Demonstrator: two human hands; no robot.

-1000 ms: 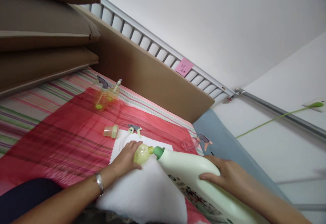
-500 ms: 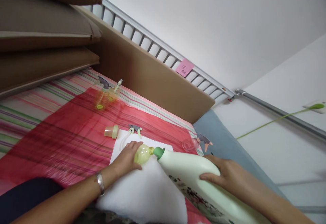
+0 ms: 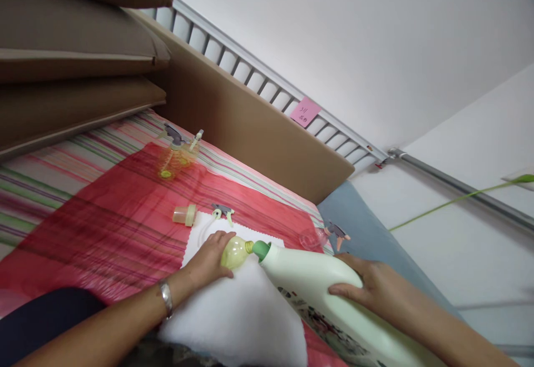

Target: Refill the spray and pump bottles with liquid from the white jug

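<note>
L hand (image 3: 208, 264) grasps sm. yellow bottle (image 3: 235, 253), its neck (image 3: 249, 247) right at green spout (image 3: 261, 251) of lg. pale-green jug (image 3: 308, 269); R hand (image 3: 371, 283) grips jug's body. White cloth (image 3: 250, 314) below L grip; loose spray head (image 3: 223, 212) & cup (image 3: 183, 215) just beyond it.

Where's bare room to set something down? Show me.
Widest: the red sheet between the striped sheet and the plastic cup. Narrower: between the loose trigger sprayer head and the lying spray bottle. Crowded: over the white cloth, with left hand, round yellow bottle and green bottle cap.
</note>
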